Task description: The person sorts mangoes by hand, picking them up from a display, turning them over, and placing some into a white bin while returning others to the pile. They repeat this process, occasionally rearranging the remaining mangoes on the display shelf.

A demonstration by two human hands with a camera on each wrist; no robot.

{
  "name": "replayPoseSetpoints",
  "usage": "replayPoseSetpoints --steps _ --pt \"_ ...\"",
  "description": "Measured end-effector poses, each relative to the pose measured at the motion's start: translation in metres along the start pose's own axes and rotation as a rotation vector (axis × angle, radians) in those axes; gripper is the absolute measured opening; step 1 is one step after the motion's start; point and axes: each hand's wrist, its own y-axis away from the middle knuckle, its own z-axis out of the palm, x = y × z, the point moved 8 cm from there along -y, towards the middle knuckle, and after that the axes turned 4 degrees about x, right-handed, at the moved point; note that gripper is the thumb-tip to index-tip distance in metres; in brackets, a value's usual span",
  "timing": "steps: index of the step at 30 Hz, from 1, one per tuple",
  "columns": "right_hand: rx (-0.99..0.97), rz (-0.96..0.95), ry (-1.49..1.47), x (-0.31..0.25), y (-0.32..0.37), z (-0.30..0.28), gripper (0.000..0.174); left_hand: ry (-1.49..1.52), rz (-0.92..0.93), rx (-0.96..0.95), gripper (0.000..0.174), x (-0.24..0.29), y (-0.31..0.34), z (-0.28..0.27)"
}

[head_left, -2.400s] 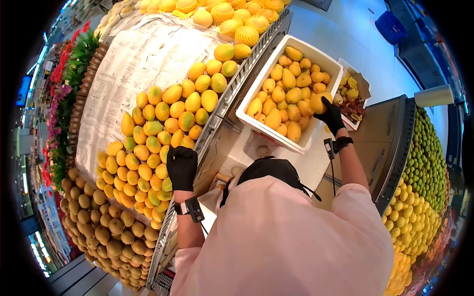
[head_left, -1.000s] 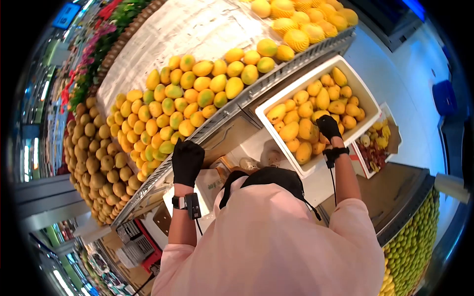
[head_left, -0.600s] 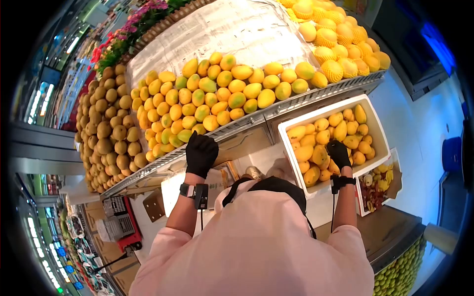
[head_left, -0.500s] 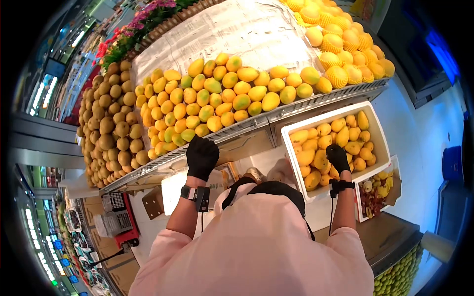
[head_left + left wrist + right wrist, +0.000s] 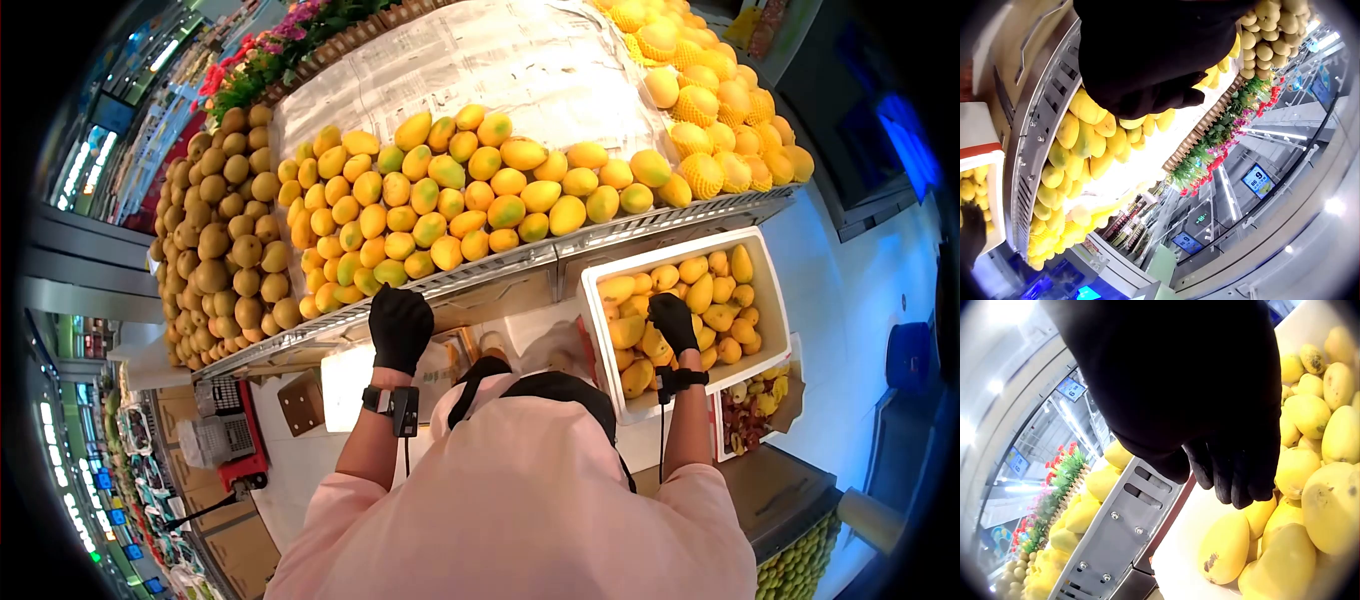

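Observation:
My right hand (image 5: 674, 322), in a black glove, hangs over the left part of a white foam box (image 5: 603, 350) of yellow mangoes (image 5: 700, 292). In the right wrist view its fingers (image 5: 1244, 478) hang loosely curled, with nothing seen in them; the fingertips overlap a mango with a dark blemish (image 5: 1225, 547). My left hand (image 5: 401, 330), also gloved in black, is loosely curled just in front of the display shelf's metal edge (image 5: 470, 277). Green-and-yellow mangoes (image 5: 428, 225) lie in rows behind that edge. The left palm is hidden.
Brown round fruit (image 5: 215, 240) is piled at the left of the display, net-wrapped yellow fruit (image 5: 715, 110) at the right. A carton with fruit scraps (image 5: 745, 420) stands beside the foam box. A red crate (image 5: 245, 440) is on the floor at left.
The right hand held a large mango over the box's right side; it has let go and moved to the left part. The head view has turned; the left hand stays by the shelf edge.

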Motion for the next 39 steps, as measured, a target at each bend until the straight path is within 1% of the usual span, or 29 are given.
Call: replayPoseSetpoints --steps 2,3,4,5,7,8,9,11,14,15,17,18,20,22,24,26,27,28,31,32,33,34,35,37,38,39 --pt "0.004 -0.035 0.064 -0.004 0.003 -0.002 0.021 0.378 -0.158 -0.079 0.034 -0.03 0.002 0.029" --pt "0.01 -0.054 0.095 -0.005 0.004 -0.004 0.021 0.687 -0.283 -0.092 0.035 -0.039 0.001 0.037" --pt "0.022 -0.084 0.01 -0.003 0.008 -0.004 0.021 1.039 -0.427 -0.066 0.036 -0.048 0.0 0.045" --pt "0.044 -0.044 0.007 -0.001 0.015 -0.005 0.02 1.34 -0.57 -0.009 0.038 -0.048 -0.01 0.042" --pt "0.076 0.029 0.019 0.001 0.029 -0.009 0.02 2.639 -0.878 0.056 0.039 -0.049 -0.009 0.08" --pt "0.082 0.096 0.013 0.007 0.031 -0.009 0.019 2.647 -0.92 0.038 0.04 -0.05 -0.017 0.083" --pt "0.106 0.112 -0.011 0.011 0.035 -0.01 0.019 2.707 -0.936 0.037 0.04 -0.05 -0.023 0.084" --pt "0.136 0.089 -0.055 0.012 0.041 -0.01 0.019 2.817 -0.983 0.036 0.04 -0.052 -0.033 0.084" --pt "0.165 0.131 -0.101 0.011 0.052 -0.004 0.018 2.784 -1.034 0.03 0.04 -0.068 -0.038 0.093" --pt "0.169 0.125 -0.063 0.007 0.054 0.0 0.018 2.769 -1.051 0.026 0.04 -0.075 -0.04 0.095" --pt "0.176 0.115 0.014 0.002 0.056 0.011 0.018 2.818 -1.055 0.016 0.041 -0.085 -0.045 0.093" --pt "0.174 0.068 0.025 -0.003 0.056 0.016 0.016 2.83 -1.055 0.01 0.041 -0.087 -0.049 0.087" --pt "0.195 0.084 0.052 -0.01 0.058 0.024 0.016 2.843 -1.062 -0.004 0.042 -0.101 -0.051 0.092" --pt "0.212 0.123 0.057 -0.03 0.065 0.038 0.014 2.849 -0.998 -0.061 0.042 -0.11 -0.056 0.088" --pt "0.218 0.089 0.132 -0.05 0.07 0.047 0.013 2.84 -0.914 -0.122 0.041 -0.121 -0.059 0.089" --pt "0.214 0.039 0.208 -0.054 0.066 0.05 0.012 2.925 -0.997 -0.057 0.04 -0.136 -0.059 0.097" --pt "0.224 0.089 0.104 -0.054 0.066 0.049 0.016 2.966 -1.039 -0.026 0.04 -0.142 -0.061 0.101" --pt "0.26 -0.034 0.236 -0.052 0.058 0.041 0.019 2.937 -0.948 -0.055 0.039 -0.146 -0.064 0.099" --pt "0.353 -0.068 0.282 -0.059 0.043 0.018 0.031 3.013 -1.055 -0.012 0.038 -0.158 -0.06 0.117" --pt "0.364 -0.111 0.332 -0.072 0.037 0.014 0.035 2.946 -1.01 -0.031 0.037 -0.154 -0.064 0.107" --pt "0.372 -0.153 0.382 -0.094 0.033 0.011 0.039 2.97 -1.004 -0.038 0.037 -0.155 -0.066 0.109" --pt "0.401 -0.132 0.41 -0.11 0.028 0.007 0.047 2.969 -1.001 0.011 0.038 -0.16 -0.068 0.111" --pt "0.428 -0.187 0.464 -0.12 0.016 0.0 0.05 2.967 -1.006 0.064 0.038 -0.163 -0.069 0.113" --pt "0.447 -0.158 0.471 -0.14 0.006 -0.003 0.053 2.985 -0.941 0.063 0.038 -0.165 -0.073 0.115" --pt "0.459 -0.205 0.526 -0.152 -0.004 -0.004 0.057 2.991 -0.917 0.064 0.038 -0.166 -0.075 0.116" --pt "0.477 -0.258 0.579 -0.169 -0.018 -0.008 0.061 3.038 -0.93 0.114 0.033 -0.168 -0.079 0.117"
